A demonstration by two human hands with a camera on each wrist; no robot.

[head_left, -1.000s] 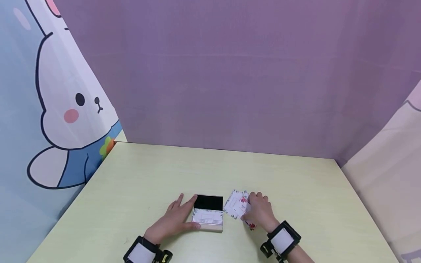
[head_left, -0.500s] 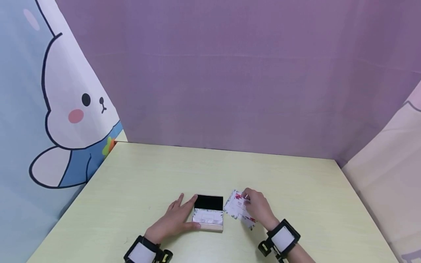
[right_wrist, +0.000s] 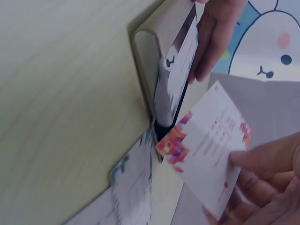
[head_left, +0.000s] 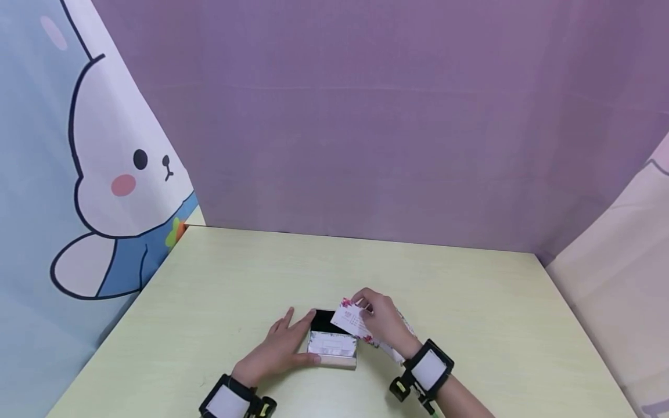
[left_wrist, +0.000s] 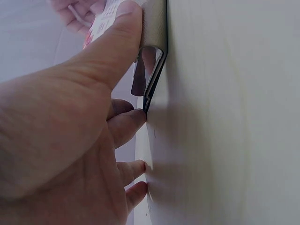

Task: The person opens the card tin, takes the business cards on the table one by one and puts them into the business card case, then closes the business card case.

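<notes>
An open card case (head_left: 332, 345) with a black lid lies near the table's front edge. My left hand (head_left: 284, 343) rests flat beside it, its thumb (left_wrist: 112, 51) pressed along the case's near edge (left_wrist: 154, 56) and its fingers straight on the table at the case's left. My right hand (head_left: 372, 312) pinches a white card with red floral print (head_left: 349, 319) and holds it tilted just above the case's right side. The right wrist view shows that card (right_wrist: 206, 145) hovering close to the case's open slot (right_wrist: 171, 89). Under the right hand, a few loose cards (head_left: 393, 350) lie on the table.
The pale green table (head_left: 470, 302) stretches back to a purple backdrop (head_left: 366, 145). A rabbit-print curtain (head_left: 104, 174) hangs at the left and a pale cloth (head_left: 622, 278) at the right. Both wrists carry black straps.
My right hand has picked one card off the loose pile and carried it up and to the left, over the case. The left hand and the case have stayed put.
</notes>
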